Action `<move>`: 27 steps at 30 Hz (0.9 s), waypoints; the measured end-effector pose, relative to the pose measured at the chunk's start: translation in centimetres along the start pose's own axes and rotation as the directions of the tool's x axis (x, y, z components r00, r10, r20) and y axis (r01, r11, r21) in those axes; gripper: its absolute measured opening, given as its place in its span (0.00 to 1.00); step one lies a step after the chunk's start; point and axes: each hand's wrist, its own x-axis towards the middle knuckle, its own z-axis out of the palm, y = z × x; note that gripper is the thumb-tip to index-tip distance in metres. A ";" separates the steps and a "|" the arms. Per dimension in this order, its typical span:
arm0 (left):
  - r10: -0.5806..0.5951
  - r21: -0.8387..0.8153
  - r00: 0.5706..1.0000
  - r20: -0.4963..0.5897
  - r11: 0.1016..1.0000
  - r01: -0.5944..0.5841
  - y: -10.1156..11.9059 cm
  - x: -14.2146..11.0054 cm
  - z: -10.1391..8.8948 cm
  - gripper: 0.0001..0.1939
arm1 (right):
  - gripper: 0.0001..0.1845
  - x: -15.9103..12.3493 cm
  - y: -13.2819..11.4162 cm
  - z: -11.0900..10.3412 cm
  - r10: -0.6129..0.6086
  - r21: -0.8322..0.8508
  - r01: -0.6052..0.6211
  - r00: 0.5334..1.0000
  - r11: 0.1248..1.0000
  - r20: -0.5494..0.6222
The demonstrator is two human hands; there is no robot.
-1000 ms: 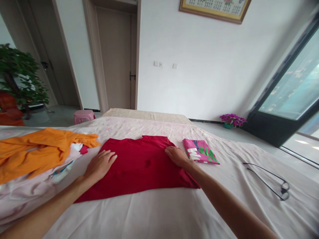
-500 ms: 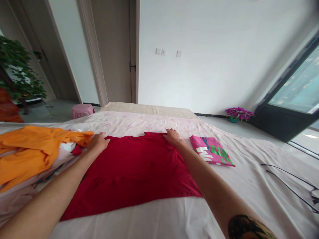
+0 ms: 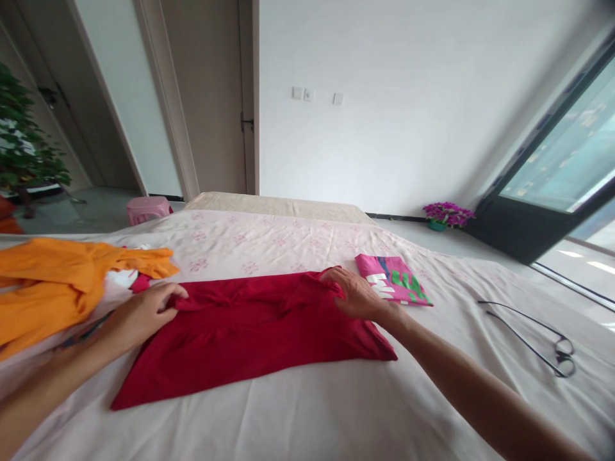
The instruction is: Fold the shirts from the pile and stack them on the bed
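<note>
A dark red shirt lies in front of me on the pale bedsheet, its far part folded back over the near part. At its far left corner, my left hand is closed, pinching the cloth between thumb and fingers. My right hand grips the far right part of the same shirt, fingers curled into the cloth. Some creases run across the folded layer between both hands. Just beyond my right hand sits a folded pink garment with white and green lettering.
An orange garment tops a pile of clothes on the left. Black-framed glasses lie on the sheet at right. Beyond the bed are a pink stool, a green plant and purple flowers in a pot.
Both hands have drawn the shirt's far edge towards me, folding it over the near part. The shirt now covers less depth of the bed. The view has shifted slightly right.
</note>
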 end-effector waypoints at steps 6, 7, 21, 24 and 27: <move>0.132 -0.070 0.988 0.085 0.989 -0.127 1.6 -1.2 -0.6 0.14 | 0.35 1.2 -0.8 1.2 0.174 -0.130 -0.160 0.979 0.979 0.110; 0.118 -0.084 0.990 0.079 0.990 -0.112 2.0 -1.1 -1.0 0.14 | 0.35 1.8 -0.6 1.4 0.233 -0.137 -0.217 0.965 0.966 0.118; 0.133 -0.114 0.987 0.088 0.986 -0.123 1.9 -3.1 -1.6 0.11 | 0.14 -4.0 -0.4 0.8 0.128 0.365 -0.093 0.989 0.926 -0.074; 0.175 -0.100 0.983 0.061 0.981 -0.168 2.4 -3.1 -1.5 0.11 | 0.25 -4.5 -1.4 1.7 -0.004 0.193 0.024 0.995 0.981 -0.103; 0.110 -0.106 0.993 0.032 0.989 -0.106 2.9 -3.0 -1.7 0.12 | 0.15 -4.2 -2.0 1.6 0.000 0.259 0.038 0.990 0.965 -0.142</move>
